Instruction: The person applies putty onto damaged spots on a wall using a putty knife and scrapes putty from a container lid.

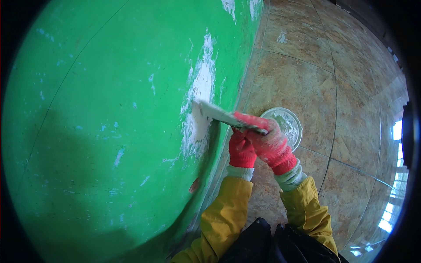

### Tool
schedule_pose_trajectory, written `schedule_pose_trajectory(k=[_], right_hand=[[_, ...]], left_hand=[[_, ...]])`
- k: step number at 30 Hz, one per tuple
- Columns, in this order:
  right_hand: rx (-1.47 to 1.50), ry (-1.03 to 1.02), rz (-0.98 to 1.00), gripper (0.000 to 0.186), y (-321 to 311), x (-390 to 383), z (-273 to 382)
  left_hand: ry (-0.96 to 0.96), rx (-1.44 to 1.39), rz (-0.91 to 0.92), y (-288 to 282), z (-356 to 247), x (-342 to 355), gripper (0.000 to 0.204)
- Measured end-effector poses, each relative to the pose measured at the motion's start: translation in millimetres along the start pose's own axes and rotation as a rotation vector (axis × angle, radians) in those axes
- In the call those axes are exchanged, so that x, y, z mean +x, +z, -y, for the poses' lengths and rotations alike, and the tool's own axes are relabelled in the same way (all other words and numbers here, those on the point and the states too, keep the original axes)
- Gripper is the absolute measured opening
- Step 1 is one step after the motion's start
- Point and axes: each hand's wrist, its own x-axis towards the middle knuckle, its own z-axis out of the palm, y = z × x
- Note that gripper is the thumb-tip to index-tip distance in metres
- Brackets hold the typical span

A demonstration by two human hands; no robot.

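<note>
My right hand (269, 142), in a red work glove smeared with white, is closed round a putty knife (217, 114). The knife's broad blade reaches left, its end against a white putty patch (204, 83) on the green wall (131, 79). My left hand (242, 151), also in a red glove, is closed just beside and below the right one. Its fingers are partly hidden, so what it grips cannot be made out. Behind the right hand, a round tub (299, 127) with whitish putty inside rests on the floor.
Brown floor tiles (351, 127) lie right of the wall. A white smear (282, 37) marks the far floor. Smaller chips and pale scrapes dot the wall, with a reddish chipped spot (194, 185) low down. My dark-clad knees (254, 239) show at the lower edge.
</note>
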Motion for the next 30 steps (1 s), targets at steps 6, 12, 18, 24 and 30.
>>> schedule_pose_trajectory(k=[6, 12, 18, 24, 30], right_hand=[[-0.054, -0.035, 0.082, 0.038, 10, 0, 7], [-0.100, -0.051, 0.183, 0.039, 14, -10, 8], [-0.014, -0.057, 0.218, 0.047, 19, -21, 4], [0.006, -0.152, 0.362, 0.043, 21, -24, 11], [0.252, 0.183, 0.046, 0.045, -1, -7, 15]], left_hand=[[0.008, -0.057, -0.036, -3, -6, -15, 0.030], [-0.065, -0.240, 0.013, -9, -7, -31, 0.027], [0.171, -0.075, 0.141, -16, 1, -46, 0.033], [0.069, 0.225, -0.096, -34, -17, -68, 0.034], [-0.004, 0.037, -0.209, 27, -18, -26, 0.035]])
